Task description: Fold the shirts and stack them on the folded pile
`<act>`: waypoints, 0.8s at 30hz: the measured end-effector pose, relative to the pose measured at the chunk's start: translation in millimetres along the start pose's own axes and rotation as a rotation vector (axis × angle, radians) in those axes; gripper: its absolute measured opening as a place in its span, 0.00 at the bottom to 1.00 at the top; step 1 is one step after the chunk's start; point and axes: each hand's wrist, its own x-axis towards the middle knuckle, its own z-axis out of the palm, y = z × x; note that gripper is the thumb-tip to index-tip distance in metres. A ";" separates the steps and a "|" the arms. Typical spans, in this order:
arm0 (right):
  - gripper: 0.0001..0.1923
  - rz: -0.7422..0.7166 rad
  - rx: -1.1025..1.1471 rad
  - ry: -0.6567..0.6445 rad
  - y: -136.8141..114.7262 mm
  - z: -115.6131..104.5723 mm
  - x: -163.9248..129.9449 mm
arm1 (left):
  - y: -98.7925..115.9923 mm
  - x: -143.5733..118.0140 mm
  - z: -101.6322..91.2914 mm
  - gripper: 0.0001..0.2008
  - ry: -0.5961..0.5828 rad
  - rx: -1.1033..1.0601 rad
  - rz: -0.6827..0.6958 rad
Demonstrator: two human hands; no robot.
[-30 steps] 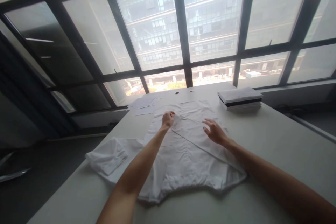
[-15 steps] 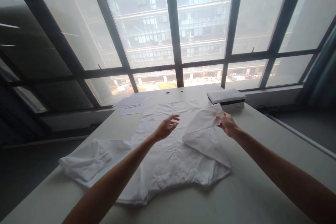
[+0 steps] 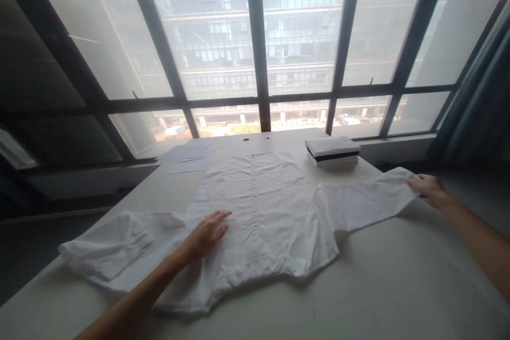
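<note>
Since the earlier frame, our right hand (image 3: 427, 188) has drawn the sleeve (image 3: 364, 202) outward to 3 o'clock and pinches its cuff; our left hand (image 3: 207, 234) has dropped flat, fingers open, onto the white shirt (image 3: 258, 207). The shirt lies spread at the centre of the desk (image 3: 398, 287), thin creased cloth. A stack of folded garments (image 3: 332, 151) sits at 1 o'clock.
</note>
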 end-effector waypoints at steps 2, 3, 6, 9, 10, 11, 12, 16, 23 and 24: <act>0.13 0.121 -0.150 0.007 5.8 0.5 1.1 | -1.4 -4.8 2.2 0.22 0.011 0.050 0.013; 0.15 0.168 -0.223 0.019 5.1 2.7 -0.9 | -2.5 -6.3 2.7 0.22 0.022 0.071 0.012; 0.24 -0.011 -0.391 0.138 -16.5 20.8 -19.6 | -7.3 -7.3 2.1 0.23 0.068 0.123 -0.002; 0.26 -0.304 -0.378 0.046 -65.9 55.1 -58.4 | -12.8 -4.3 0.7 0.23 0.113 0.161 -0.027; 0.25 -0.367 -0.345 -0.047 -86.4 68.9 -75.0 | -14.4 -3.3 1.0 0.24 0.120 0.179 -0.035; 0.23 -0.434 -0.323 -0.106 -107.6 83.3 -92.8 | -15.9 -2.7 1.8 0.24 0.121 0.200 -0.043; 0.22 -0.503 -0.306 -0.161 -128.6 97.9 -111.4 | -17.2 -2.5 3.1 0.24 0.116 0.222 -0.051; 0.24 -0.757 -0.300 -0.405 -192.7 150.8 -184.7 | -19.7 -6.5 11.0 0.24 0.060 0.308 -0.083; 0.36 -0.711 -0.528 -0.496 -163.3 192.2 -233.1 | -6.8 -13.0 15.7 0.25 -0.037 0.397 -0.145; 0.38 -0.695 -0.538 -0.491 -151.8 192.3 -229.3 | -3.7 -13.4 15.9 0.26 -0.050 0.411 -0.156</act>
